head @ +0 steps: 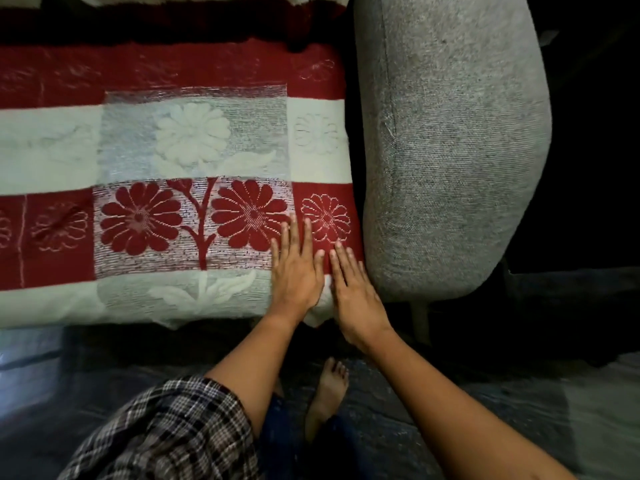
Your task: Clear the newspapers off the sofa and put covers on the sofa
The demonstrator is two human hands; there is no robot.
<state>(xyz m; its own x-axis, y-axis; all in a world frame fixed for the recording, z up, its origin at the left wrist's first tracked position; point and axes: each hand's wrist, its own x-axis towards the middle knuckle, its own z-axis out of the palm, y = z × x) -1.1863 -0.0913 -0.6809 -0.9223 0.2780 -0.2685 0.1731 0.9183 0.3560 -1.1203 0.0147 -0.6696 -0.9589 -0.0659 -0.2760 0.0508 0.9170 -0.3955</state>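
A red and white cover (180, 161) with woven flowers lies spread over the sofa seat, reaching from the left edge to the grey armrest (450, 150). My left hand (298, 268) rests flat on the cover near its front right corner, fingers straight and slightly apart. Beside it my right hand (353, 292) also lies flat, palm down, between the cover's right edge and the armrest. Neither hand grips the cloth. No newspapers are in view.
The cover's front edge hangs over the seat front. Below it is a dark floor (519, 393) with my bare foot (327, 393). A checked sleeve (166, 434) fills the lower left. The area right of the armrest is dark.
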